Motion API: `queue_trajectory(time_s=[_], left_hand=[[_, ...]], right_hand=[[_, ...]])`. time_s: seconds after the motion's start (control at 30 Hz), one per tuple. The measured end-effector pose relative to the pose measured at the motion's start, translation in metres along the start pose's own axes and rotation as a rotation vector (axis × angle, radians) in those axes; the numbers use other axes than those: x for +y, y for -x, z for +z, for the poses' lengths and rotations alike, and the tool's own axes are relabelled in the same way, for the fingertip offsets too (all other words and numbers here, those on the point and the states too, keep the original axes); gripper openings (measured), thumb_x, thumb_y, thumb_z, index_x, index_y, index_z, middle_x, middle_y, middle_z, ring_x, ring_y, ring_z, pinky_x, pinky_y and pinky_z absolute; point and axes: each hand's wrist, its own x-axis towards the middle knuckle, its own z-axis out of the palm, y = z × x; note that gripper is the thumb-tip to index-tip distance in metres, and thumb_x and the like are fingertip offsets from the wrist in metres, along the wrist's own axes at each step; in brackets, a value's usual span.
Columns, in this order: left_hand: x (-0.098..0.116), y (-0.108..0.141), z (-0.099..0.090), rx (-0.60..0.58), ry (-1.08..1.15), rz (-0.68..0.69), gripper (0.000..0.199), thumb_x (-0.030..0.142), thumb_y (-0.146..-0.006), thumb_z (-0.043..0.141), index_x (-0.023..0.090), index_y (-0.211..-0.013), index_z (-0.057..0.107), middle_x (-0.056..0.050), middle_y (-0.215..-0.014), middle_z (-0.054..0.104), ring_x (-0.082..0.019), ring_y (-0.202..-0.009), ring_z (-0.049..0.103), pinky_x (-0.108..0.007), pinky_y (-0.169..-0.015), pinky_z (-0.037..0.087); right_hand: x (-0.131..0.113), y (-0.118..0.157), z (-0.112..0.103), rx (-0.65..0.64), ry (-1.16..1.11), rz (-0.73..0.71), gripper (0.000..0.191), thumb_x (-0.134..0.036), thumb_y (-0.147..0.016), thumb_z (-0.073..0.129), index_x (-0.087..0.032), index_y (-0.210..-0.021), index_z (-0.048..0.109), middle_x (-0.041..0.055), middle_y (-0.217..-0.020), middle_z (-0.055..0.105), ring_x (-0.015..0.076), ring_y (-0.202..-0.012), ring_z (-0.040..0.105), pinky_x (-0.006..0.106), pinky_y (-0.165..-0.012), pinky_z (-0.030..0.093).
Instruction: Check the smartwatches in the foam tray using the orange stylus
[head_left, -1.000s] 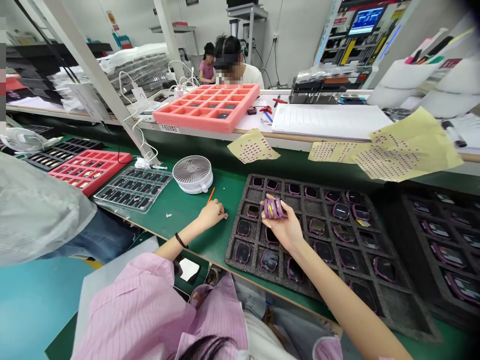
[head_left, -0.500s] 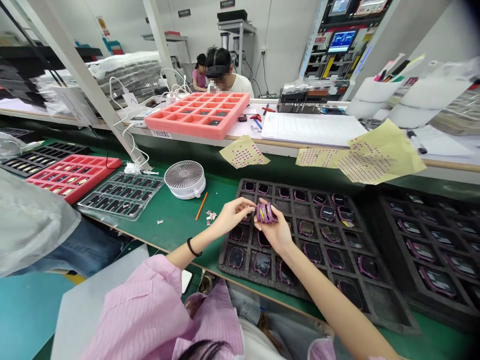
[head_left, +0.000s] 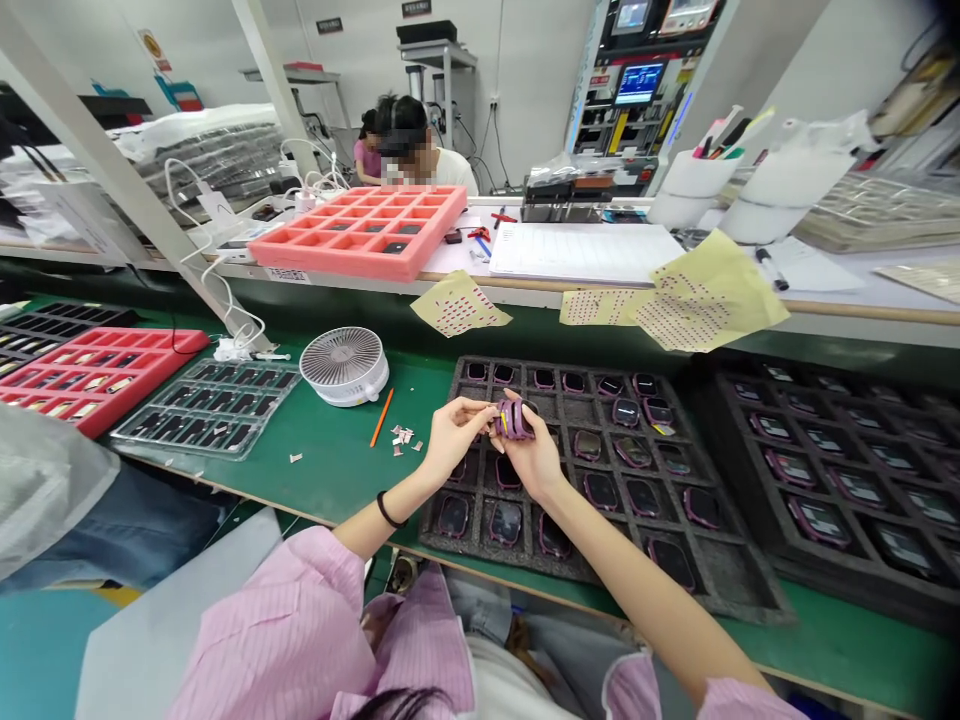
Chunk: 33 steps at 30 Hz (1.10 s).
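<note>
Purple cases (head_left: 514, 420) pinched between both hands' fingers (head_left: 471, 410).

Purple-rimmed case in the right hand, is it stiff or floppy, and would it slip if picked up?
The purple-rimmed case looks fairly stiff: it keeps its squared shape pinched in the right hand. It's probably light, since one hand holds it up by a pinch. Its rounded rim might slip slightly, though the surface is hard to judge.
</note>
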Motion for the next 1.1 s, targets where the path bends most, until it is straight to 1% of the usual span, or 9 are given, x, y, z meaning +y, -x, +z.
queue_trajectory(time_s=[0.3, 0.43, 0.53, 0.6, 0.67, 0.73, 0.8, 0.97, 1.1], left_hand=[[-0.004, 0.004, 0.007, -0.054, -0.016, 0.066, 0.034, 0.041, -0.073, 0.072, 0.010, -0.087, 0.071, -0.006, -0.075, 0.070, -0.014, -0.060, 0.062, -0.027, -0.061, 0.052], [-0.004, 0.011, 0.007, -0.113, -0.122, 0.182, 0.037, 0.036, -0.084, 0.061, 0.012, -0.111, 0.070, -0.002, -0.071, 0.062, -0.011, -0.066, 0.055, -0.023, -0.062, 0.046], [-0.008, 0.017, 0.007, -0.336, -0.108, 0.055, 0.057, 0.037, -0.090, 0.052, 0.012, -0.141, 0.044, 0.007, -0.052, 0.046, -0.007, -0.048, 0.039, -0.020, -0.050, 0.035], [-0.014, 0.021, 0.008, -0.482, -0.074, -0.026, 0.072, 0.036, -0.090, 0.053, 0.012, -0.150, 0.021, 0.011, -0.046, 0.039, -0.006, -0.042, 0.031, -0.018, -0.046, 0.029], [-0.019, 0.022, 0.008, -0.558, -0.041, -0.053, 0.084, 0.033, -0.087, 0.056, 0.013, -0.152, 0.007, 0.012, -0.046, 0.040, -0.005, -0.041, 0.031, -0.017, -0.045, 0.028], [-0.024, 0.023, 0.008, -0.581, -0.013, -0.065, 0.088, 0.030, -0.086, 0.058, 0.013, -0.152, 0.002, 0.012, -0.045, 0.042, -0.005, -0.040, 0.033, -0.016, -0.044, 0.028], [-0.026, 0.021, 0.006, -0.557, -0.022, -0.079, 0.086, 0.026, -0.084, 0.057, 0.012, -0.152, 0.007, 0.013, -0.043, 0.038, -0.004, -0.038, 0.030, -0.015, -0.043, 0.024], [-0.025, 0.013, -0.006, -0.480, -0.177, -0.084, 0.069, 0.019, -0.079, 0.058, 0.007, -0.143, 0.037, 0.014, -0.044, 0.030, -0.002, -0.039, 0.018, -0.016, -0.042, 0.015], [-0.014, 0.004, -0.035, -0.742, -0.347, -0.091, 0.068, 0.025, -0.086, 0.054, 0.013, -0.148, 0.028, 0.009, -0.051, 0.050, -0.005, -0.042, 0.037, -0.017, -0.046, 0.029]], right_hand=[[0.004, 0.000, -0.004, 0.036, 0.103, -0.094, 0.031, -0.031, -0.075, 0.064, -0.025, -0.105, 0.064, -0.0013, -0.085, 0.062, 0.0119, -0.066, 0.052, 0.022, -0.049, 0.039], [0.003, 0.001, -0.003, 0.070, 0.093, -0.127, 0.032, -0.034, -0.072, 0.067, -0.026, -0.103, 0.065, -0.0027, -0.079, 0.060, 0.0113, -0.063, 0.049, 0.022, -0.050, 0.037], [0.002, -0.001, -0.005, 0.141, 0.083, -0.136, 0.032, -0.038, -0.073, 0.065, -0.026, -0.103, 0.065, -0.0017, -0.084, 0.063, 0.0118, -0.067, 0.052, 0.023, -0.054, 0.039], [0.002, -0.002, -0.007, 0.189, 0.066, -0.140, 0.033, -0.040, -0.074, 0.064, -0.025, -0.103, 0.065, -0.0007, -0.090, 0.064, 0.0128, -0.072, 0.055, 0.024, -0.058, 0.040], [0.002, -0.002, -0.007, 0.204, 0.051, -0.145, 0.033, -0.040, -0.073, 0.065, -0.025, -0.103, 0.065, -0.0006, -0.093, 0.065, 0.0130, -0.073, 0.055, 0.025, -0.059, 0.040], [0.003, -0.001, -0.007, 0.191, 0.057, -0.154, 0.035, -0.038, -0.071, 0.067, -0.025, -0.103, 0.064, -0.0008, -0.092, 0.066, 0.0125, -0.071, 0.055, 0.024, -0.056, 0.039], [0.005, 0.000, -0.006, 0.178, 0.070, -0.162, 0.035, -0.037, -0.070, 0.069, -0.025, -0.103, 0.063, -0.0004, -0.090, 0.067, 0.0127, -0.071, 0.055, 0.024, -0.056, 0.039], [0.011, 0.001, -0.009, 0.152, 0.097, -0.117, 0.032, -0.037, -0.072, 0.068, -0.024, -0.101, 0.061, -0.0007, -0.087, 0.067, 0.0128, -0.067, 0.057, 0.025, -0.056, 0.041], [0.014, -0.002, -0.011, 0.102, 0.073, 0.049, 0.030, -0.037, -0.072, 0.067, -0.022, -0.098, 0.061, -0.0001, -0.082, 0.066, 0.0123, -0.059, 0.057, 0.023, -0.048, 0.036]])
